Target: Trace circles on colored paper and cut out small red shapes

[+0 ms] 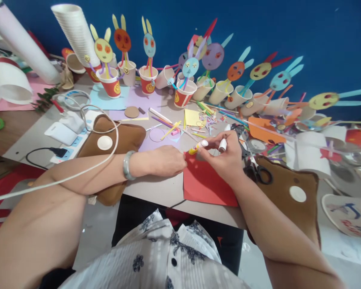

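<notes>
A red sheet of paper point(209, 182) lies at the table's front edge. My left hand point(168, 160) is closed at the paper's left edge, its fingers curled out of sight; what they hold, if anything, is hidden. Above the paper's top edge, my right hand point(225, 154) is closed in a pinch on a small yellow-and-white piece point(194, 151) whose kind I cannot make out. A white pen-like thing point(223, 145) shows among the right fingers. Black-handled scissors point(260, 173) lie just right of that hand.
Paper cups with rabbit-faced figures point(190, 67) line the back. Nearer are a yellow paper point(195, 118), paper scraps, and a white marker point(160, 115). Brown cushions point(289, 176) flank the work area. A power strip point(70, 150) and white cable point(116, 138) lie left.
</notes>
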The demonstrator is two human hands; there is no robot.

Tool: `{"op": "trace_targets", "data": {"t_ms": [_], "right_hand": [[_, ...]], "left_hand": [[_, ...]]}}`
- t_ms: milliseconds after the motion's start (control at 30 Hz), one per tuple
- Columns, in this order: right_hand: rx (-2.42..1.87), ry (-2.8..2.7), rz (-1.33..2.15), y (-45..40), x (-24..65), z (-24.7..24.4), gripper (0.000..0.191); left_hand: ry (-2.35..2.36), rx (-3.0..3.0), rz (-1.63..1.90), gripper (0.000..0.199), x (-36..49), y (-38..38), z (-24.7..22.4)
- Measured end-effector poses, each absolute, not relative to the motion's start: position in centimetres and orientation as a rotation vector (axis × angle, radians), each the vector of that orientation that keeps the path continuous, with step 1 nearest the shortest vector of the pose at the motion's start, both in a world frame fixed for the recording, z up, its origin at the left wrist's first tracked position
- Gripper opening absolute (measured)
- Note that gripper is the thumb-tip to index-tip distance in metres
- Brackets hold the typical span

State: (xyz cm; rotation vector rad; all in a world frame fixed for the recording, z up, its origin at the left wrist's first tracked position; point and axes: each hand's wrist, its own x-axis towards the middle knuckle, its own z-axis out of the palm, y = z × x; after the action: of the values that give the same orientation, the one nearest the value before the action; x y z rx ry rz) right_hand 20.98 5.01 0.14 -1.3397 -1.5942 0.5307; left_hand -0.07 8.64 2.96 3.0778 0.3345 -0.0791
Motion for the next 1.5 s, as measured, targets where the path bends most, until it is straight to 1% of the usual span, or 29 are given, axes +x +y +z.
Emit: {"op": "trace_targets", "data": {"t_ms": [100, 333, 567, 667, 800, 867, 967, 1067, 1200, 1333, 1400, 1500], "right_hand": [[-1.342, -1.625, 0.524, 4.9, 21.1, -0.1, 0.043], [-1.363, -1.675, 0.488, 4.8, 20.5, 0.0, 0.04], [-1.397, -1.711, 0.475, 4.6, 20.6, -0.1, 0.039], [-1.408, -1.722, 0.482, 4.6, 20.4, 0.1, 0.038], [-1.416, -1.722, 0.485, 4.8, 20.3, 0.1, 0.039], [-1.409, -1.721, 0.493, 4.8, 20.3, 0.2, 0.039], [-1.388, -1.712, 0.537, 4.9, 20.3, 0.3, 0.039], [-1.363, -1.69, 0.592, 5.0, 20.3, 0.2, 0.042], [-1.325, -1.677, 0.631, 5.2, 20.6, -0.1, 0.045], [-1.32, -1.689, 0.605, 5.3, 20.7, -0.3, 0.045], [-1.327, -1.694, 0.602, 5.3, 20.7, -0.3, 0.045], [-1.338, -1.688, 0.615, 5.2, 20.7, -0.3, 0.045]], "left_hand": [[0.328, 3.109, -0.105, 0.023, 0.0, 8.4, 2.9], [0.36, 3.191, -0.226, 0.034, 0.3, 7.9, 3.0], [0.331, 3.196, -0.066, 0.029, 0.1, 7.9, 1.9], [0.351, 3.162, -0.068, 0.03, 0.2, 7.9, 2.0], [0.607, 2.993, -0.117, 0.025, 0.4, 8.3, 2.8], [0.827, 2.856, -0.016, 0.027, 0.4, 8.9, 2.9], [1.039, 2.634, 0.297, 0.027, 0.3, 10.0, 2.4], [0.926, 2.449, 0.527, 0.03, 0.2, 11.0, 1.5], [0.656, 2.293, 0.688, 0.028, 0.4, 11.9, 0.9], [0.53, 2.177, 0.758, 0.034, 0.6, 12.3, 0.9], [0.53, 2.126, 0.765, 0.038, 0.7, 12.3, 0.9], [0.551, 2.091, 0.759, 0.039, 0.9, 12.4, 0.9]]}}
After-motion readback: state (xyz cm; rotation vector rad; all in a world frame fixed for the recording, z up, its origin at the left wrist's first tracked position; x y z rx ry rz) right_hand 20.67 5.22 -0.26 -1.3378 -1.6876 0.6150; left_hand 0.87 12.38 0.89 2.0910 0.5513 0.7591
